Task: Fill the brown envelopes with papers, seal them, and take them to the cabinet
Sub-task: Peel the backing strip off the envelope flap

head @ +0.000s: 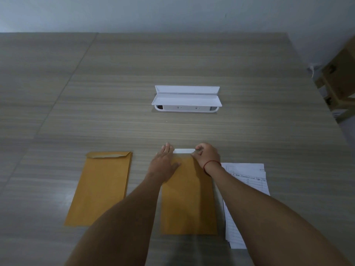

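Note:
A brown envelope lies lengthwise in front of me on the wooden table. A white strip, paper or flap liner, shows at its far end. My left hand lies flat on the envelope's upper left corner, fingers spread. My right hand pinches the white strip at the upper right corner. A second brown envelope lies to the left with its flap folded down. A stack of printed white papers lies to the right, partly under my right forearm.
A white flip-up socket box is set into the table beyond the envelopes, lid open. Cardboard boxes stand past the table's right edge. A pale wall runs behind the table.

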A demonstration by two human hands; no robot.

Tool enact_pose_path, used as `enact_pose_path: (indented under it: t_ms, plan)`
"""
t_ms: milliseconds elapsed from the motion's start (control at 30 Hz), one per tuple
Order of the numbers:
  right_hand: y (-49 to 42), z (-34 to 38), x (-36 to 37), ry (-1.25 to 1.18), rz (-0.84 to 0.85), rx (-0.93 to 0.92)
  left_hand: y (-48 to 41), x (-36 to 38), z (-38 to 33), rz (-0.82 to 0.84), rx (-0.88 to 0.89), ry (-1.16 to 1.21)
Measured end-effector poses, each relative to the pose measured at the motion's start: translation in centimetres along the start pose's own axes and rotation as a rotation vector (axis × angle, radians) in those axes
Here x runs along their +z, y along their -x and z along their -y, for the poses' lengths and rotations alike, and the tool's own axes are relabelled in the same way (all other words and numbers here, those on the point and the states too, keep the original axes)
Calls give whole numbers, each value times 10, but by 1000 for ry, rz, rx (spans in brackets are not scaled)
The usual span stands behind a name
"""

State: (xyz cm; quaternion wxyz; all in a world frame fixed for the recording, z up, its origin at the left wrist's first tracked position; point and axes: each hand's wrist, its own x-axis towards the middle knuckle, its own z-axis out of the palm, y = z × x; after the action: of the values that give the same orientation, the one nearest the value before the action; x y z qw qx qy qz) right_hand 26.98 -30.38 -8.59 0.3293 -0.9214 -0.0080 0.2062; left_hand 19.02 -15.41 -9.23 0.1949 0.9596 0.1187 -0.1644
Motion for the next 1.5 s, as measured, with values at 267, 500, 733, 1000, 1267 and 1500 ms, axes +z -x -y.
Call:
enact_pose_path:
  t_ms: [267, 500, 733, 1000, 1267, 1500]
  plan:
    - [-2, 3, 2, -27, -9, 27, -3, 0, 2, -8, 3, 69]
    - [1, 5, 5, -84, -43, 69, -4, 2, 3, -13, -5, 76]
    - [-1, 4, 8, -124, -46, 94, -5, 1, 2, -11, -11, 84]
    - [-6, 9, 3, -105, 8, 121, -5, 0, 2, -2, -23, 92]
    - [-13, 14, 6, -35, 63, 119, -6, 0, 3, 12, -31, 85]
    - [-5, 12, 8, -200, 14, -54, -5, -1, 3, 14, -35, 107]
